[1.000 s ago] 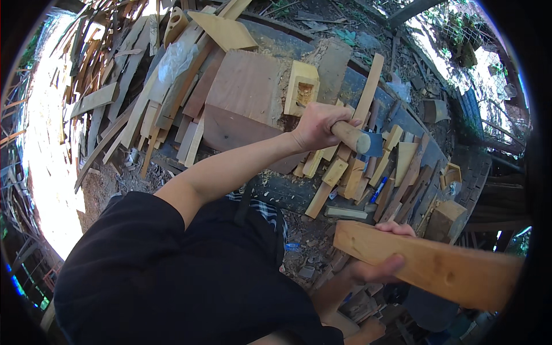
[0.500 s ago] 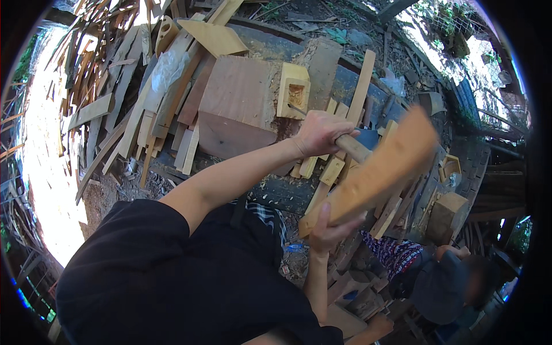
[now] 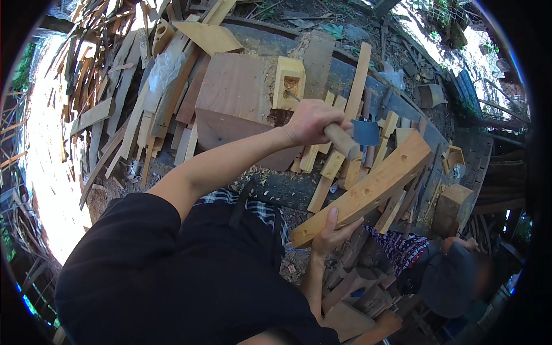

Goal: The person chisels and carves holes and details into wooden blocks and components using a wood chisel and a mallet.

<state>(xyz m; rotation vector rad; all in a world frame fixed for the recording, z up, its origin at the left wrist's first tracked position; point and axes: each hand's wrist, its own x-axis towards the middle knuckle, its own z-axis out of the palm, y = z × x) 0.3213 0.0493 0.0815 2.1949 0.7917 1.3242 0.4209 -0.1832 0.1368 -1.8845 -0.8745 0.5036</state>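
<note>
My left hand [image 3: 315, 122] is closed around a chisel [image 3: 342, 142] with a round wooden handle, its butt end sticking out toward my right. The chisel's thin blade slants into the square hollow of a small yellow wood block [image 3: 286, 72]. That block lies beside a big reddish-brown timber block [image 3: 233, 86]. My right hand [image 3: 332, 234] grips the near end of a long, thick, slightly curved wooden piece [image 3: 365, 192] with several dents along its face. It is tilted up and to the right, its upper part apart from the chisel handle.
A blue-grey flat blade [image 3: 366, 132] lies beyond the chisel handle. Loose wood pieces [image 3: 357, 86] cover the bench's right part. Long offcuts [image 3: 123, 69] pile up at left, with a plastic bag [image 3: 165, 72] on them. Another person [image 3: 443, 279] sits at lower right.
The long wooden piece, blurred before, has swung slightly down and away from the chisel handle and now shows sharply. My left hand stays on the chisel. The view has shifted slightly.
</note>
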